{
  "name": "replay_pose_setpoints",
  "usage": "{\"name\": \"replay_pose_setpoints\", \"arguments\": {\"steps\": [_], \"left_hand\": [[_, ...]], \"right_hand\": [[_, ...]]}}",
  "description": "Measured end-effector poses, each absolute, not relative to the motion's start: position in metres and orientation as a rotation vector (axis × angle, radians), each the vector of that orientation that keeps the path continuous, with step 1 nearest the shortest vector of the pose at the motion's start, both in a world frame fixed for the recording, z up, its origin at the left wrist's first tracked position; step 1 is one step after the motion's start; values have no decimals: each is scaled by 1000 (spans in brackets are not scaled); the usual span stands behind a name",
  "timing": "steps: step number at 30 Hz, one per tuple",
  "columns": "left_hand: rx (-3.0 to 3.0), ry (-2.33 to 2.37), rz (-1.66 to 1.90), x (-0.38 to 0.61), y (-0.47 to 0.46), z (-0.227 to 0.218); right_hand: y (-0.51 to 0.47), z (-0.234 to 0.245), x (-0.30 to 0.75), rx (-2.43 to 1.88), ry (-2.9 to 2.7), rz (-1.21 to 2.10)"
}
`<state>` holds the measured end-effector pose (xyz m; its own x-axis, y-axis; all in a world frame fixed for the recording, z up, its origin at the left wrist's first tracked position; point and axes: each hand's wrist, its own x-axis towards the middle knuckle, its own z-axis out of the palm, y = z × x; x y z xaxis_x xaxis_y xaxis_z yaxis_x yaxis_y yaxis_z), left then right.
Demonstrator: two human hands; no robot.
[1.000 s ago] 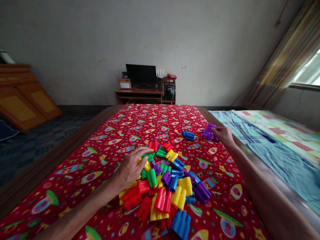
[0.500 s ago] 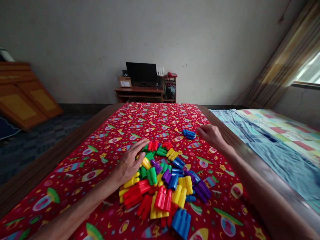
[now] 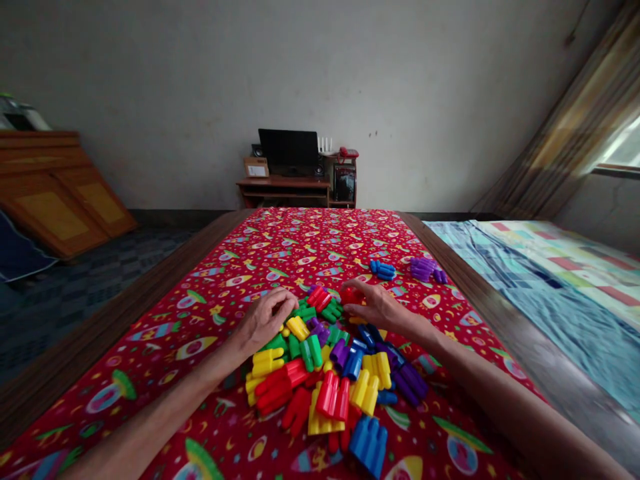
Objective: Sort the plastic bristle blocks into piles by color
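A heap of plastic building blocks in red, yellow, green, blue and purple lies before me, each made of joined tubes. My left hand rests at its upper left edge, fingers curled and pressed together beside a green block; what they hold, if anything, is hidden. At the heap's far edge, my right hand has thumb and fingers around a red block, which they partly cover. Beyond the right hand, a small group of blue blocks lies apart, with purple blocks to its right.
A red patterned cloth covers the table, whose dark wooden edge shows on the right. A bed stands alongside. Toward the wall are a desk with a monitor and, at left, a wooden cabinet.
My right hand has come left from the far right of the cloth to the heap's far edge. Purple blocks now show beside the blue group. My left hand's fingers have curled in.
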<state>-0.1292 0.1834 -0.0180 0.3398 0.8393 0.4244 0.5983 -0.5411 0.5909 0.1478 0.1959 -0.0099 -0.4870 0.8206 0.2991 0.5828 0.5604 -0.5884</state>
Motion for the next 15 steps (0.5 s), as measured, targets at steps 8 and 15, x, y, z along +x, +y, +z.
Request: {"name": "replay_pose_setpoints", "arguments": {"steps": [8, 15], "left_hand": [[2298, 1135, 725, -110, 212, -8], [2216, 1182, 717, -99, 213, -7]], "right_hand": [[199, -15, 143, -1058, -2196, 675], [200, 17, 179, -1405, -2385, 261]]}}
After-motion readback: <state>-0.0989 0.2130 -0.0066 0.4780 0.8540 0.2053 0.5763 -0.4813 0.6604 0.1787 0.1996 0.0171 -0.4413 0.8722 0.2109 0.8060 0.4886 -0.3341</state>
